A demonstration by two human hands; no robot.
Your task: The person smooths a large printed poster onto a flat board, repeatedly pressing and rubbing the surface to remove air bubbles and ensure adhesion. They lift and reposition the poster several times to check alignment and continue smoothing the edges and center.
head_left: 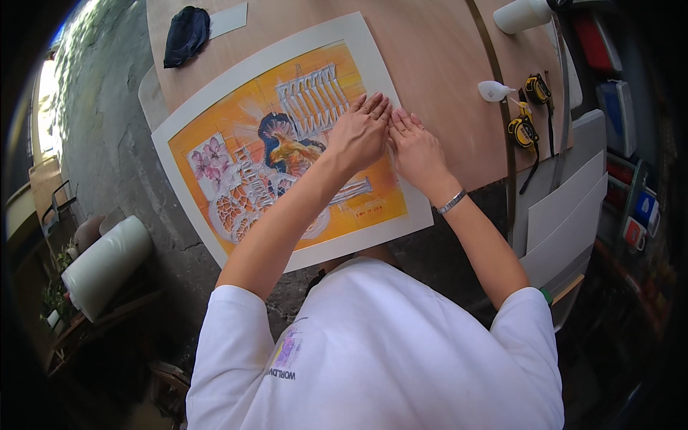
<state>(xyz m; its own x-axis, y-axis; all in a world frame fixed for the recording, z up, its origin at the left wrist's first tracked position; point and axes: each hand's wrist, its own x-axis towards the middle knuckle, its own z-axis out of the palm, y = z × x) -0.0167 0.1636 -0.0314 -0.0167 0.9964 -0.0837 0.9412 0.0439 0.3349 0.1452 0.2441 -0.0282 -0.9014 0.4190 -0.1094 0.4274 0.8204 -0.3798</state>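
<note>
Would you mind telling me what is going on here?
The left hand and right hand lie outstretched side by side at the right edge of an orange picture in a white mat, which overhangs the near edge of a wooden tabletop. Neither seems to grip anything. Two tape measures and a small white bottle lie farther right.

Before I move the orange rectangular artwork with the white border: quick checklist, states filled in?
1. Bare left hand free of tools: ok, fingers extended, lying over the right side of the orange rectangular artwork.
2. Bare right hand free of tools: ok, fingers extended, at the right edge of the flat white border.
3. Border fully on the pale brown wooden table: not ok, its near side overhangs.
4. Yellow-and-black tape measures clear of the artwork: ok, off to the right.
5. Small white plastic squeeze bottle clear: ok.
6. Artwork fixed to border: cannot tell.
</note>
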